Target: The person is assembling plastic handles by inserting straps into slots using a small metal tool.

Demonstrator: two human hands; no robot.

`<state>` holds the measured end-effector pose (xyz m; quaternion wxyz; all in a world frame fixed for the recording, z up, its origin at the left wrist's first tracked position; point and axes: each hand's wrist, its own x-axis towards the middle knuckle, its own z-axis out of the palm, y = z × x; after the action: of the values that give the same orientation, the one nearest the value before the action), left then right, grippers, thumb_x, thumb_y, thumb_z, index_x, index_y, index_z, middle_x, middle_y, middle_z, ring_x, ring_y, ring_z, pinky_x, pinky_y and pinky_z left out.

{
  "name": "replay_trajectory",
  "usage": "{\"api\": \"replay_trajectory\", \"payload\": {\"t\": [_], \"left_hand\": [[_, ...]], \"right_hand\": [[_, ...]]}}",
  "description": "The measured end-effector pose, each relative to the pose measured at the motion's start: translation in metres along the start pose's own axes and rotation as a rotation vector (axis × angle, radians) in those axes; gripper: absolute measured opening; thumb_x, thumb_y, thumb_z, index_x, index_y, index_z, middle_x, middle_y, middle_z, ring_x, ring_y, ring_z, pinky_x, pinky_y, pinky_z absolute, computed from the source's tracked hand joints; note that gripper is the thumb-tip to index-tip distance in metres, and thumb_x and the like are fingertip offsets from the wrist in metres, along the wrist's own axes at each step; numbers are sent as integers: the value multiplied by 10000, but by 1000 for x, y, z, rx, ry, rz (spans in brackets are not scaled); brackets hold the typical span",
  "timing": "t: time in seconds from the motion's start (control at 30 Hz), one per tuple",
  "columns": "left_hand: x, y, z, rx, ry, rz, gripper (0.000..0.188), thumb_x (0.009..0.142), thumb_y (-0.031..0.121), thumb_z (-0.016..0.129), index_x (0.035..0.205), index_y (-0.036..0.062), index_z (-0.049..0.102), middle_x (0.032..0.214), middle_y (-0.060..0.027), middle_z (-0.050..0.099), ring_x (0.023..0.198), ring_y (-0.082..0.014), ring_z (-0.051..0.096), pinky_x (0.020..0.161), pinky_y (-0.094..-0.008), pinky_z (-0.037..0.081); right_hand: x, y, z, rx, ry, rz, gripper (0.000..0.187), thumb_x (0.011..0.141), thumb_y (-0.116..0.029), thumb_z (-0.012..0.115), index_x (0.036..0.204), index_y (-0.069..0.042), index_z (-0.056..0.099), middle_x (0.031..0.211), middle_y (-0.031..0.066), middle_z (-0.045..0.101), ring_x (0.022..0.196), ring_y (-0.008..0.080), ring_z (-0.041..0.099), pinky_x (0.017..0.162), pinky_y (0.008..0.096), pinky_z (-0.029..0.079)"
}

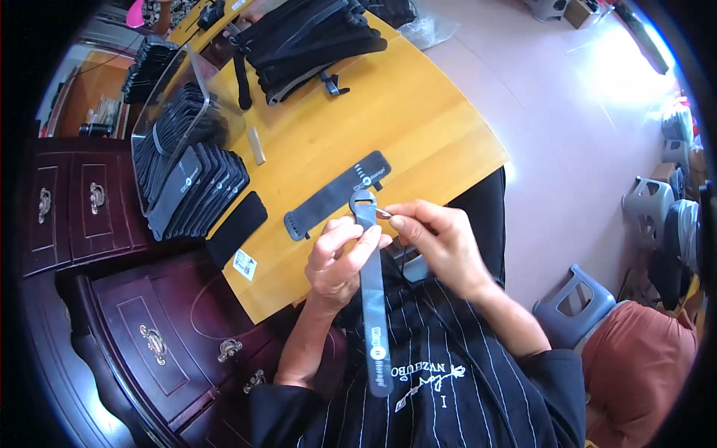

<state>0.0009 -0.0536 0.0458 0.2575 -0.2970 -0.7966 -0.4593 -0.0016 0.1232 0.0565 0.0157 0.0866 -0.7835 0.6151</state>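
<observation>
Left hand (336, 267) has thumb and fingers clamped on 1 grey strap (373, 299) before the shirt (478, 358), just below its slotted end; right hand (442, 240) pinches a small metal piece (383, 214) beside that end. Beyond, 1 dark strap (332, 198) lies on the table (418, 112).

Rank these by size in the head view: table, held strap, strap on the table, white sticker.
1. Table
2. Held strap and strap on the table: unsure, as the held one seems nearer the camera
3. White sticker
</observation>
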Motion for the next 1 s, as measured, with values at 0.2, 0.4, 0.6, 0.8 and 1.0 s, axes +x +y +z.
{"api": "replay_trajectory", "payload": {"t": [0.2,0.4,0.6,0.8,1.0], "left_hand": [[-2,4,4,-10,-95,71,425,601,-91,808,991,24,682,979,-76,536,814,-262,613,660,-307,542],[4,6,5,-263,-2,-142,301,663,-52,798,920,43,674,917,-78,546,728,-169,621,601,-247,499],[12,-6,-4,-858,-26,-344,201,752,-12,758,898,38,630,898,-74,506,728,-184,644,629,-260,548],[11,14,28,-1092,291,-724,258,834,41,703,979,28,490,920,-82,502,733,-187,638,601,-259,539],[5,23,39,-914,174,-685,207,858,27,684,972,-6,514,1021,-121,577,770,-117,594,706,-229,509]], "right_hand": [[-1,-11,-10,-338,-45,-109,136,883,-114,617,1005,-56,636,828,99,647,715,240,653,616,283,505],[0,-6,-12,-117,0,-46,192,891,-137,612,1078,-97,628,820,79,643,715,251,652,608,325,511],[14,-14,-36,-72,-221,-216,207,896,-142,605,1095,-128,659,794,88,627,673,243,637,578,322,505],[-5,-36,-37,-389,-120,-154,265,852,-126,638,1117,-118,638,710,53,549,592,214,598,509,322,472],[-14,-43,-41,-415,-138,-142,278,849,-126,643,1126,-108,630,709,60,551,600,217,598,513,328,468]]}}
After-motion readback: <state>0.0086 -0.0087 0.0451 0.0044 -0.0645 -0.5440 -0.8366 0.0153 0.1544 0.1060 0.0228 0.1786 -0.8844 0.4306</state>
